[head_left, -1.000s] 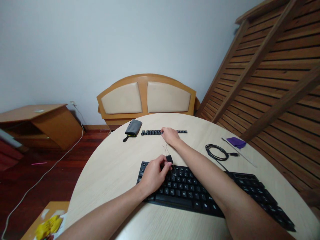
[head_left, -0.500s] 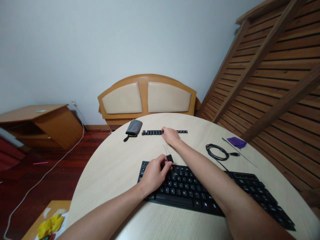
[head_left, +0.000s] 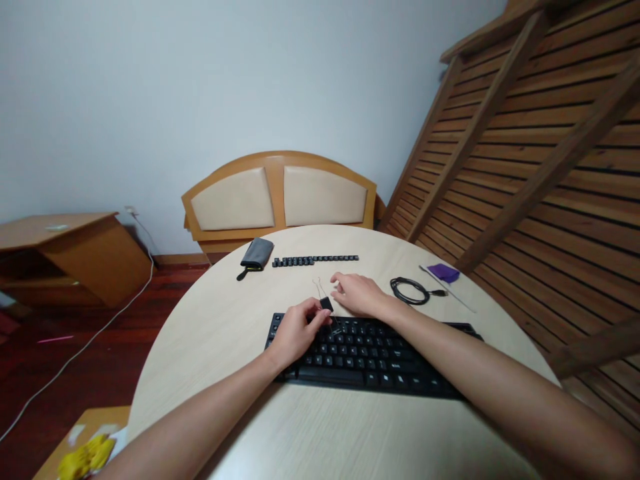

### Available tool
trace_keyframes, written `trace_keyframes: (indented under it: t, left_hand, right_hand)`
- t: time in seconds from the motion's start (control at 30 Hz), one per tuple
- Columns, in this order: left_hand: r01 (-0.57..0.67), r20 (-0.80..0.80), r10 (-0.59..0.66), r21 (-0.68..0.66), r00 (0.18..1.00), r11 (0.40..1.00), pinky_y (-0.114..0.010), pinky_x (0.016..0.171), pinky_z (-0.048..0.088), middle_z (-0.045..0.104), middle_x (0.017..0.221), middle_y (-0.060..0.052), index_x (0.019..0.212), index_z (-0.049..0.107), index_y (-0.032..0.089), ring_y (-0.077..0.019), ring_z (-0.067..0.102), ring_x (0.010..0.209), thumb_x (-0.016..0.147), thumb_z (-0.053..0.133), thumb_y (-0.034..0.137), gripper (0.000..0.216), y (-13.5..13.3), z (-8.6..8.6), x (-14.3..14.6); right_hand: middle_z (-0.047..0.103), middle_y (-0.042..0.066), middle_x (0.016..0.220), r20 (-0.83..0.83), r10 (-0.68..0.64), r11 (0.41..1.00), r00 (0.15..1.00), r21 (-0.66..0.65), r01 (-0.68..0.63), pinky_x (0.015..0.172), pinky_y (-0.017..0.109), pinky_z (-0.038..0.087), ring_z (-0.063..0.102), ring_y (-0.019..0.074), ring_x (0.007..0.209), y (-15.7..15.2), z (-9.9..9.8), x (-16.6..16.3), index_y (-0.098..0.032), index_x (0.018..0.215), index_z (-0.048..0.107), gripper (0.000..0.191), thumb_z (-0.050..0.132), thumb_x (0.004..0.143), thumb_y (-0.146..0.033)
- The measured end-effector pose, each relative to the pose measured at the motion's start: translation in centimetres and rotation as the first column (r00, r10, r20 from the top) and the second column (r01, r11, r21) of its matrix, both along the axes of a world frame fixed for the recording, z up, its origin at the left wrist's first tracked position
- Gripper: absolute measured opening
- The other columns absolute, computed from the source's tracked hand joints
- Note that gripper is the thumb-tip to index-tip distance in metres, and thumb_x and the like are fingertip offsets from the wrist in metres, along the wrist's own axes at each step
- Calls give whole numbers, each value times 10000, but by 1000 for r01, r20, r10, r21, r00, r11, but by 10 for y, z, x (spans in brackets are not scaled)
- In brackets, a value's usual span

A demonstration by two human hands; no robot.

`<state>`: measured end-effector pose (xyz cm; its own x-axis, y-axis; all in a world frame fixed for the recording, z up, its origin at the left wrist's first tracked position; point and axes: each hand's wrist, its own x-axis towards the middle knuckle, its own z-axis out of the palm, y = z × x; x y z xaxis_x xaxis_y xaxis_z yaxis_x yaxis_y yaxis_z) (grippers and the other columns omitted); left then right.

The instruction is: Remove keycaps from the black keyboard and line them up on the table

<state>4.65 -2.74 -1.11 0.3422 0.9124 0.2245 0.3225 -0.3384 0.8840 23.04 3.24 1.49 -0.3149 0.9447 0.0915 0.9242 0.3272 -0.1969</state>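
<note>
My left hand [head_left: 296, 331] pinches a wire keycap puller [head_left: 326, 304] with a black middle. Its wire ends stick out on both sides, one pair over the upper keys of a black keyboard [head_left: 340, 377]. My right hand [head_left: 359, 293] hovers just beyond the keyboard's back edge, right of the puller. Its fingers are loosely bent and apart, with nothing visible in them. Removed black keycaps [head_left: 294, 261] lie lined up in rows farther back on the table. My right forearm covers part of the keyboard's right side.
A grey pouch [head_left: 258, 254] lies left of the keycaps on the round table [head_left: 200, 347]. To the right are a coiled black cable [head_left: 410, 291], a purple cloth [head_left: 443, 272] and a thin stick [head_left: 457, 296]. A wooden headboard [head_left: 279, 160] stands behind.
My right hand has drawn back from the row of keycaps toward the keyboard and the puller. My left hand keeps its hold on the puller. The view has shifted slightly right.
</note>
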Motion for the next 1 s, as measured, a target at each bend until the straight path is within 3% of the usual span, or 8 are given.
trace_keyframes:
  t: [0.2,0.3,0.4,0.53,0.77,1.0]
  left_hand:
    - [41,113,-35,-50,993,998,-273,713,486,709,756,-32,770,593,170,-178,664,739,900,563,382,250,3,-1,1]
    - [49,112,-42,-59,993,997,-274,718,495,711,753,-28,765,588,172,-175,667,735,891,572,406,266,4,-1,2]
    - [65,99,-58,-69,993,995,-285,740,506,721,774,-27,782,591,173,-177,674,752,889,569,427,277,4,0,1]
    - [77,73,-73,-58,995,995,-290,737,507,717,775,-30,788,609,167,-181,667,755,886,571,432,285,6,-1,0]
    - [78,27,-77,-28,997,997,-283,730,482,706,752,-30,763,620,161,-179,650,743,891,567,411,285,5,2,-1]
    - [158,-26,-160,-59,987,986,-269,688,463,696,764,-29,761,604,162,-172,623,733,881,567,381,252,10,15,3]
  right_hand:
    - [735,32,942,-176,33,997,984,-67,-46,742,296,454,663,215,896,-45,3,22,-227,1043,653,216,545,880,-320]
    - [728,51,971,-311,101,985,945,-99,-138,795,301,467,659,208,910,-59,-6,31,-207,1017,675,223,551,894,-346]
    - [709,60,1046,-411,180,976,894,-35,-213,884,323,458,636,210,990,-69,-17,35,-201,1046,678,236,539,917,-343]
    - [702,61,1058,-406,205,978,890,41,-206,920,355,447,614,219,1021,-77,-24,34,-204,1063,671,223,525,937,-314]
    - [701,55,1074,-383,188,982,905,65,-176,936,378,439,601,228,1039,-82,-24,31,-221,1079,668,220,511,952,-309]
    - [700,46,1063,-432,211,977,877,65,-203,933,359,438,606,213,1030,-80,-26,31,-225,1059,668,206,501,959,-295]
